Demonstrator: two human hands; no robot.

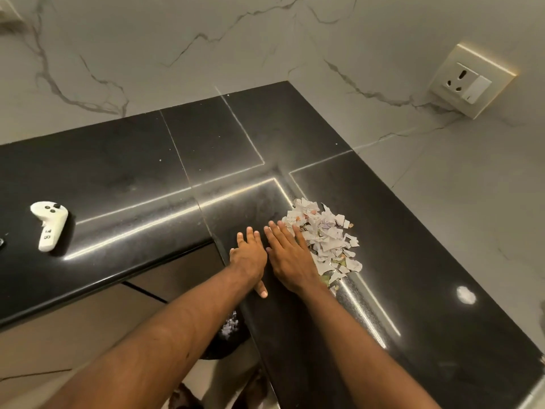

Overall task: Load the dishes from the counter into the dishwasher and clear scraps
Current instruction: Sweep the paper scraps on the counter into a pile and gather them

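Note:
A heap of torn paper scraps (324, 237) lies on the black stone counter (147, 178), near its inner corner. My right hand (290, 258) lies flat on the counter with straight fingers, its outer edge against the left side of the heap. My left hand (249, 255) rests flat beside it at the counter's inner edge, fingers straight, holding nothing. Below the counter edge, a dark bin (227, 335) holds some pale scraps and is partly hidden by my left forearm.
A white hand controller (48, 224) lies on the counter at the far left. A wall socket with a switch (469, 81) sits on the marble wall at the right. Marble walls close the counter at the back and right. Tiled floor shows below.

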